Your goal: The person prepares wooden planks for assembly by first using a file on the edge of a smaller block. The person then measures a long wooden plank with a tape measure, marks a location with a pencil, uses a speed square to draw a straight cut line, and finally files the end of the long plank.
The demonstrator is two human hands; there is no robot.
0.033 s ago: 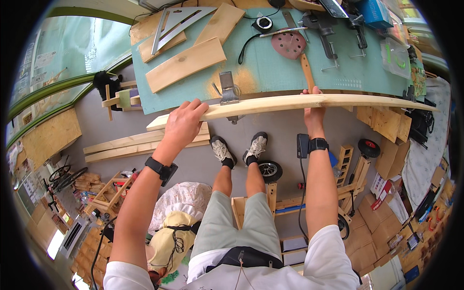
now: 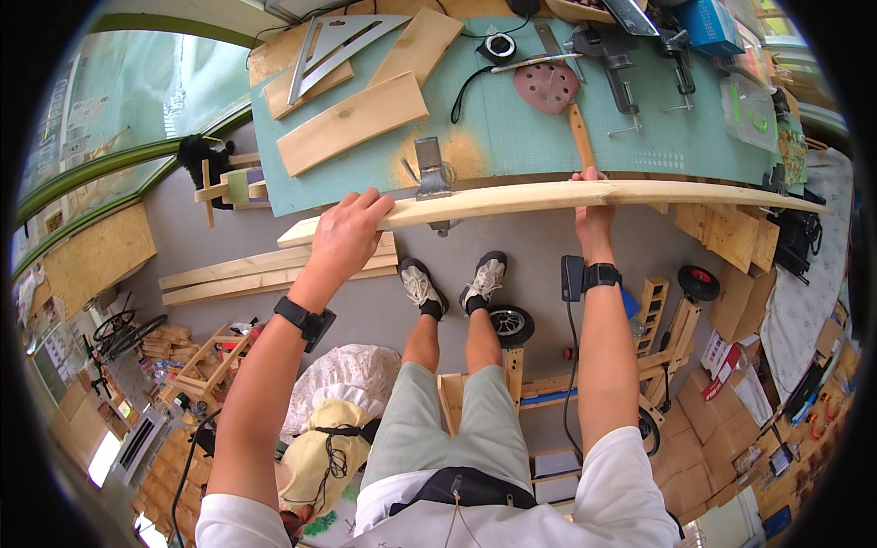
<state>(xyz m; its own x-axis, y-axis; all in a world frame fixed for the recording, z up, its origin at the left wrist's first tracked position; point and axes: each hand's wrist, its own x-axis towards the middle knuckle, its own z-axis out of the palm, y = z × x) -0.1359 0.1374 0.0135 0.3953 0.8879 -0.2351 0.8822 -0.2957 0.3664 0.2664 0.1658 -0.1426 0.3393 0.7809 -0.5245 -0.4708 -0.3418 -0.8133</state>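
Observation:
A long, pale wooden board lies crosswise along the near edge of the workbench. My left hand is closed round it near its left end, fingers over the top. Right of centre, my right hand holds the same board from beneath, with fingertips showing at its far side. Between the hands, a metal clamp sits at the bench edge, beside the board. Just beyond my right fingertips is the wooden handle of a tool; it reaches up to a round, perforated sanding disc.
The green bench mat carries short planks, a triangular square, a tape measure, sawdust and dark clamps. More boards lie on the floor to the left. A wheeled wooden frame stands near my legs.

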